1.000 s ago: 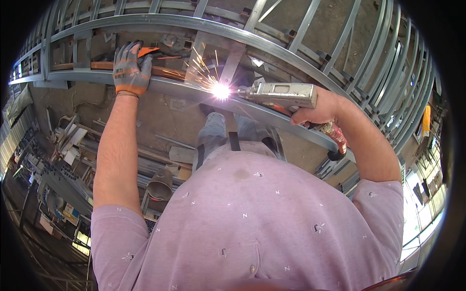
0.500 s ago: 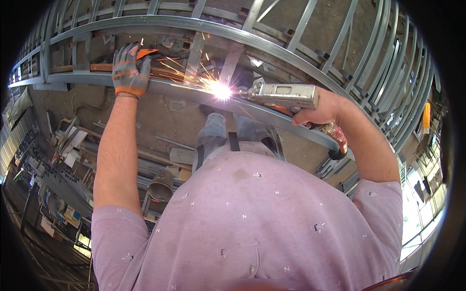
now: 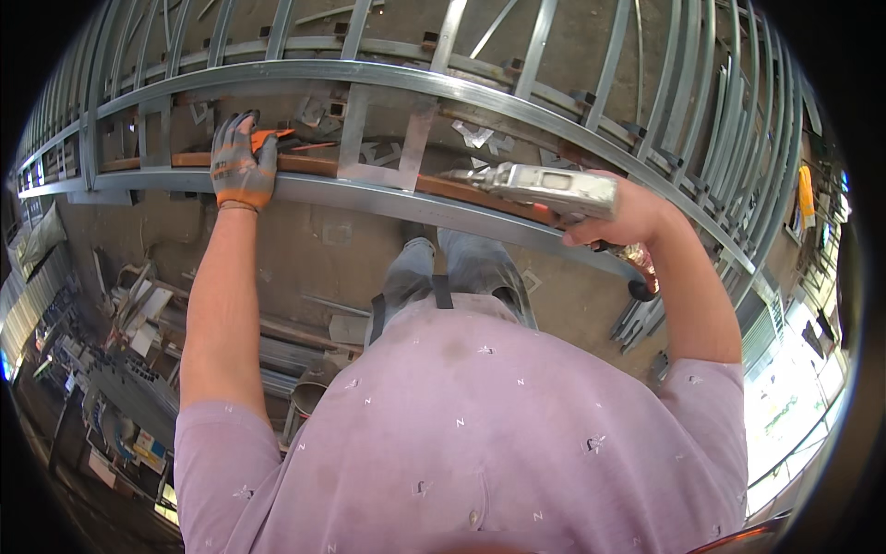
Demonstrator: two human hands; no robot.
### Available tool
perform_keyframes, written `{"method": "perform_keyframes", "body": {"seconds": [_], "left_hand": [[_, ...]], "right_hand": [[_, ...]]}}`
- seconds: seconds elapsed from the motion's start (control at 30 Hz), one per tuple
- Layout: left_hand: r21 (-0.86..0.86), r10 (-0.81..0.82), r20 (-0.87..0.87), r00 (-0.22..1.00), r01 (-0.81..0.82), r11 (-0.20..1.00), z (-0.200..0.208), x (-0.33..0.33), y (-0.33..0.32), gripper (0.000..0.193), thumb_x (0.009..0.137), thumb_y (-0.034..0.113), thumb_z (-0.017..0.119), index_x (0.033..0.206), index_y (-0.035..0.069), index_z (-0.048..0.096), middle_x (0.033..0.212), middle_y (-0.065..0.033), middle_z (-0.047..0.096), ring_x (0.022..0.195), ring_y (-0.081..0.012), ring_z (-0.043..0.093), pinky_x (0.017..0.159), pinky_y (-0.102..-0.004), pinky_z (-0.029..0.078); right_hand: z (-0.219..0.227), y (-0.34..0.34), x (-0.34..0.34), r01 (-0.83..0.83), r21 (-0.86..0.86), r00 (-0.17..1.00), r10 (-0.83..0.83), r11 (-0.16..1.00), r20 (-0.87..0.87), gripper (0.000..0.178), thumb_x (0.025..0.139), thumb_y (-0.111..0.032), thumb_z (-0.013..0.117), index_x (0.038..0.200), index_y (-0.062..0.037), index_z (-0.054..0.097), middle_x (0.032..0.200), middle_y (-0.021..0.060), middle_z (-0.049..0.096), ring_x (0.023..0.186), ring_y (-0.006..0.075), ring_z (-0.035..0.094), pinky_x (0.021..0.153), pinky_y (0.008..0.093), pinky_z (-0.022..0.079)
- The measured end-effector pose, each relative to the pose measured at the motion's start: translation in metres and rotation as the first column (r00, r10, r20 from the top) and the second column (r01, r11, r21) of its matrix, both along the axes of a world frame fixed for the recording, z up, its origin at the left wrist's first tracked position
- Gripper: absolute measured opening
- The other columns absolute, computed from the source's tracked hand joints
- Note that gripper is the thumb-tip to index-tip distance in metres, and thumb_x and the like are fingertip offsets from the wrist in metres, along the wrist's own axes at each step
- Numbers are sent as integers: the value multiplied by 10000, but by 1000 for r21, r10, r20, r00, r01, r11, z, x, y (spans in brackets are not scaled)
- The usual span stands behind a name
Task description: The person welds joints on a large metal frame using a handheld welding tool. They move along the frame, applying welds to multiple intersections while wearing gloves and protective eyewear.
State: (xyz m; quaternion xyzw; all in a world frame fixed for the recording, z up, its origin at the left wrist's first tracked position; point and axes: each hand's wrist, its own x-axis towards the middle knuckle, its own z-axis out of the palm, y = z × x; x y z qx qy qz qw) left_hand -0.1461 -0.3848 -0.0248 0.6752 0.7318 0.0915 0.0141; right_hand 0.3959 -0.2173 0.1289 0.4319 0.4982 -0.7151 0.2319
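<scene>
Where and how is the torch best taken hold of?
Probably at the rear of the torch, coming from the right, where the right grip wraps it. Its slim nozzle points left, away from that side, and the blocky body broadens toward the rear.

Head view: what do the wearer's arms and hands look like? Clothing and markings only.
Left hand: grey work glove with orange bands, dark printed marks and an orange cuff. Right hand: no glove visible. Both forearms bare; short, loose, pale mauve sleeves with small scattered white and dark prints.
</scene>
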Motion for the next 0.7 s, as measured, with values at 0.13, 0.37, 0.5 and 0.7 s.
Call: {"method": "perform_keyframes", "body": {"seconds": [0.13, 0.37, 0.5, 0.7], "left_hand": [[-34, 26, 30, 999, -25, 999, -1, 1, 2, 524, 1019, 328, 728, 1476, 93, 626, 1475, -200, 671, 1385, -442, 604, 1190, -524, 478], [26, 48, -37, 998, -47, 999, -13, -5, 15, 517, 1019, 377, 723, 1453, 108, 642, 1500, -176, 669, 1427, -406, 591, 1212, -519, 464], [122, 116, -202, 972, -93, 988, -20, -6, 17, 508, 1018, 422, 714, 1406, 100, 653, 1480, -174, 678, 1407, -406, 604, 1214, -527, 462], [395, -266, -39, 963, 259, 881, 0, 132, -15, 560, 924, 352, 830, 1377, 79, 648, 1395, -200, 702, 1302, -461, 660, 1137, -551, 535]], "right_hand": [[26, -41, 46, 140, 180, 986, -122, 974, -111, 393, 834, -19, 857, 1214, -27, 754, 1088, 56, 776, 993, 179, 679, 919, 337, 571], [60, -190, 96, 214, 691, 972, -224, 690, -77, 280, 850, -83, 833, 1094, -42, 700, 904, 183, 681, 798, 398, 590, 788, 414, 553], [63, -282, 132, 246, 788, 927, -375, 564, -22, 209, 863, -91, 809, 1016, -70, 668, 839, 179, 674, 746, 423, 585, 718, 416, 542], [75, -374, 209, 296, 846, 818, -575, 442, 14, 222, 908, -111, 808, 1097, -72, 700, 874, 177, 717, 792, 444, 658, 741, 430, 558]]}}
